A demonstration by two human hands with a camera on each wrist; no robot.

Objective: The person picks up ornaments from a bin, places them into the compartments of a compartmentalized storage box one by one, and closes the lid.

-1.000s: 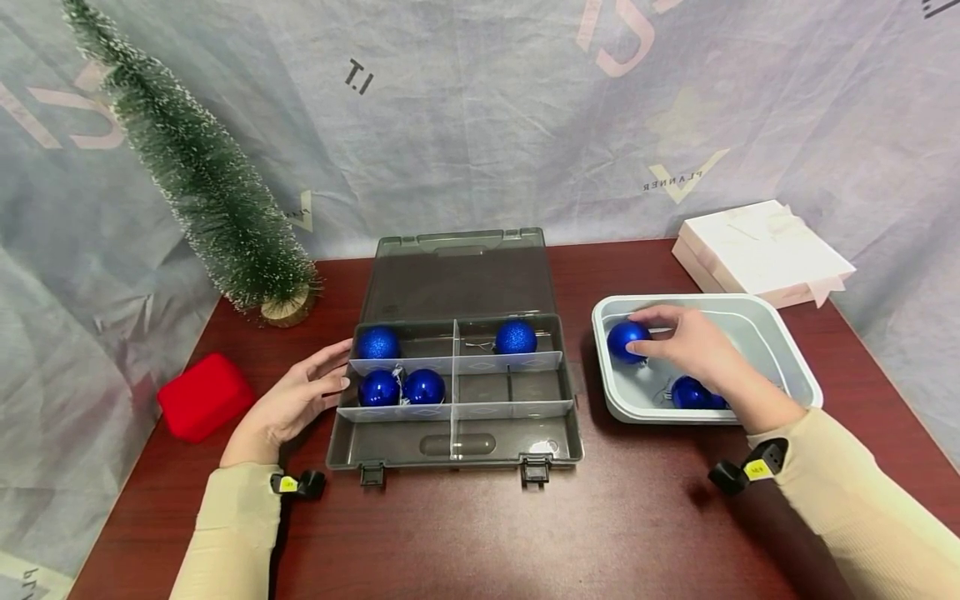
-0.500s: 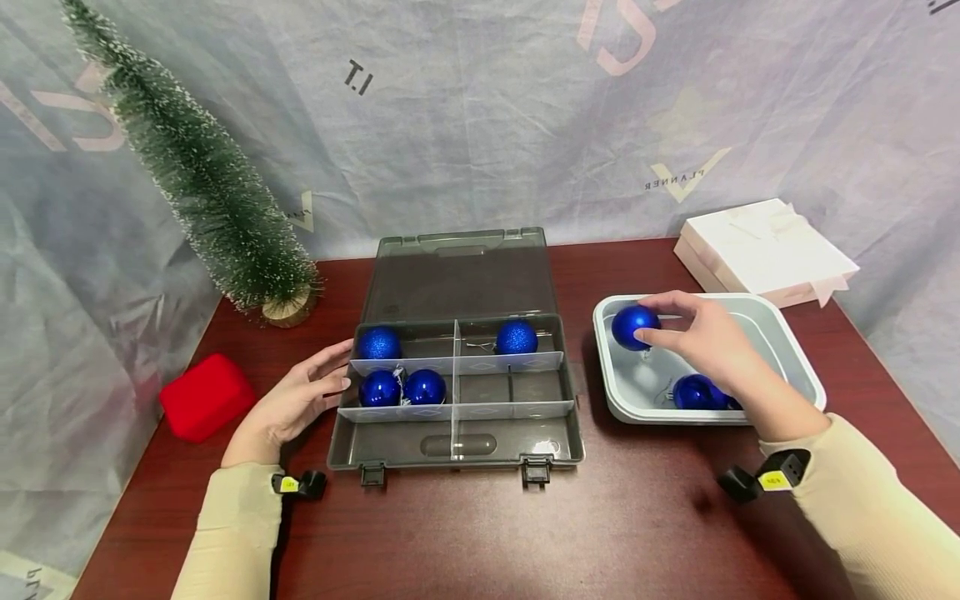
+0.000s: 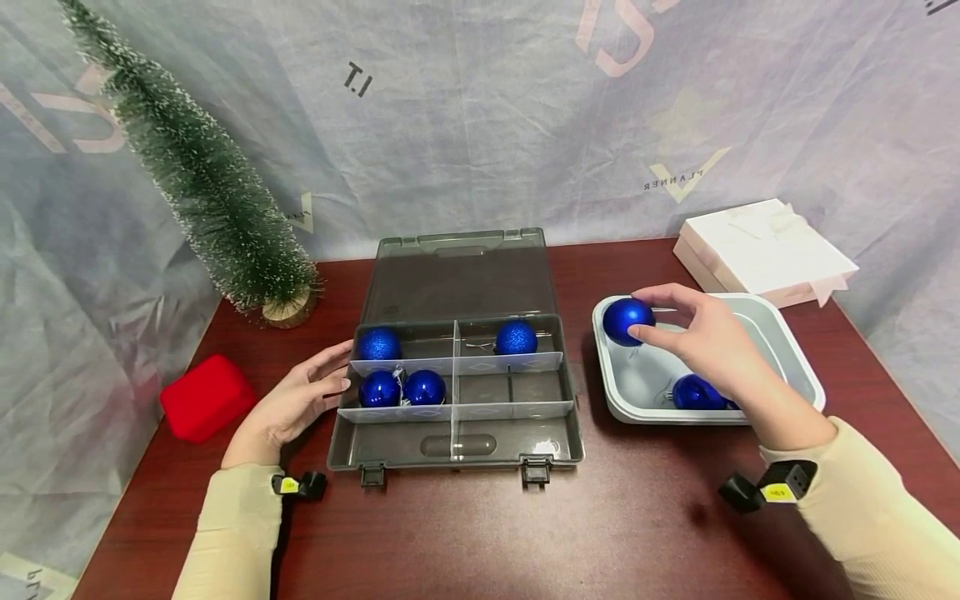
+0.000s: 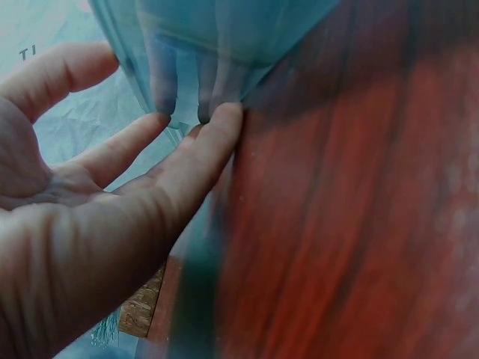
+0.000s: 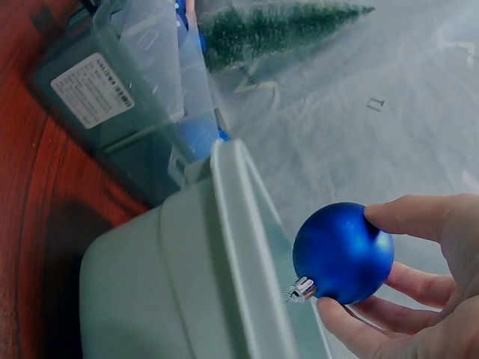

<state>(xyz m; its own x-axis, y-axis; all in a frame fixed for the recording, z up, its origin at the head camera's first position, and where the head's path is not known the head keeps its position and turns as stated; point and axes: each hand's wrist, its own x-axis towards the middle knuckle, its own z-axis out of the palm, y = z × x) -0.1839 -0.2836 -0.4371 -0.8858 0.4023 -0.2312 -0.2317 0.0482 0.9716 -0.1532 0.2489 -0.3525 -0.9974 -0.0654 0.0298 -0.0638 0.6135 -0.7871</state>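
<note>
A matte blue bauble [image 3: 627,322] with a silver cap is pinched between the thumb and fingers of my right hand [image 3: 705,337], over the left part of a pale grey basin [image 3: 806,375]. Inside the basin lies a shiny blue bauble [image 3: 697,392], partly behind my wrist. My left hand [image 3: 296,400] touches the left side of a smoky divided case [image 3: 517,433] with its fingertips, the fingers fairly straight. In the case's back row sit two glittery baubles, a left one [image 3: 379,343] and a right one [image 3: 516,337]. Two shiny baubles [image 3: 424,388] share the middle-left compartment.
The case's lid [image 3: 461,279] lies folded back behind it. A small frosted tree [image 3: 217,192] stands back left, with a red box [image 3: 206,398] in front of it. A white gift box [image 3: 765,250] sits behind the basin. A fabric backdrop [image 3: 465,125] hangs behind the table.
My right hand has lifted the matte bauble up from inside the basin to about rim height. My left hand has stayed at the case's side.
</note>
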